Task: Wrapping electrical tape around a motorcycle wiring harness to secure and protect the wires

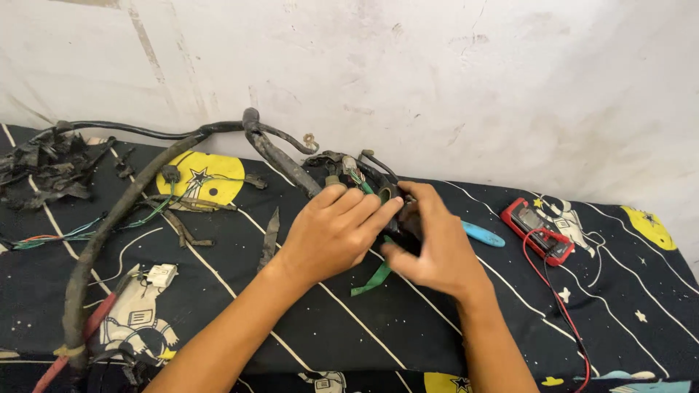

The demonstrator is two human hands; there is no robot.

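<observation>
On the space-print cloth (349, 320) against a stained wall, a taped wiring harness (109, 218) sprawls left. Your left hand (331, 229) and right hand (429, 251) both pinch its black connector end (389, 195) at centre; it looks light and floppy, so grip the stiff plug. A red multimeter (537, 229) sits right.

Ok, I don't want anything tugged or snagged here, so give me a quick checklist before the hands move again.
1. Both hands on the part: left hand and right hand grip the black connector: ok.
2. Green strip hangs loose below the hands: ok.
3. Wiring harness lies flat on the printed cloth: ok.
4. Red multimeter lies apart from the hands; its red lead trails to the cloth's edge: not ok.
5. Blue-handled tool partly hidden behind the right hand: cannot tell.
</observation>
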